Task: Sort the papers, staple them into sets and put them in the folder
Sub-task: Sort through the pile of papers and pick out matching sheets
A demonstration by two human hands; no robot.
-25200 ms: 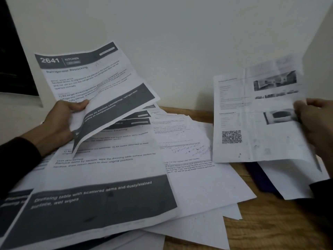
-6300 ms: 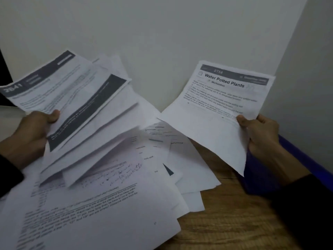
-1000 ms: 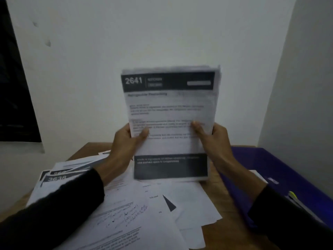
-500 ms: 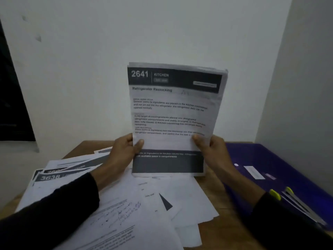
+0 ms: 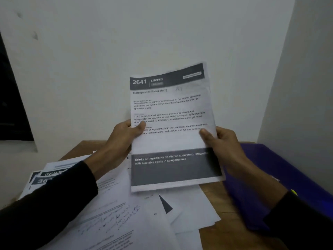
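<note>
You are holding the stack of papers (image 5: pixel 171 127) upright above the table (image 5: pixel 212 237), your left hand (image 5: pixel 124 139) gripping its left edge and your right hand (image 5: pixel 221 143) its right edge, thumbs curled over the front sheet headed 2641. Compared with half a second ago, the stack is now tilting clockwise and sitting lower over the loose sheets (image 5: pixel 137 219). The purple folder (image 5: pixel 281 170) is lying open at the right, though its contents look blurred.
</note>
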